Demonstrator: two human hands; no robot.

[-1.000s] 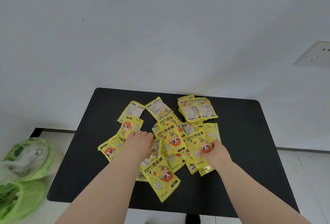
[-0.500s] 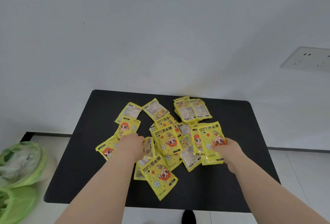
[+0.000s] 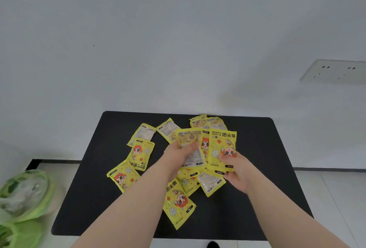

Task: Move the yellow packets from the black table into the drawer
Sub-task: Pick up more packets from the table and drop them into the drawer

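Observation:
Several yellow packets with a red-haired cartoon figure lie scattered on the black table [image 3: 267, 158]. My left hand [image 3: 178, 153] holds a small stack of packets [image 3: 189, 139] raised above the pile. Beside it my right hand [image 3: 237, 168] grips a few more packets [image 3: 222, 144], upright and touching the left stack. Loose packets stay on the table at the left [image 3: 140, 151], at the front [image 3: 178, 202] and at the back [image 3: 208, 122]. No drawer is in view.
A white wall stands right behind the table, with a socket plate [image 3: 334, 71] at the right. Green plastic bags [image 3: 21, 198] lie on the floor to the left of the table. Pale floor tiles show at the right.
Both hands have lifted packets off the pile and come together over the table's middle. My left hand, flat on the pile before, now holds a stack.

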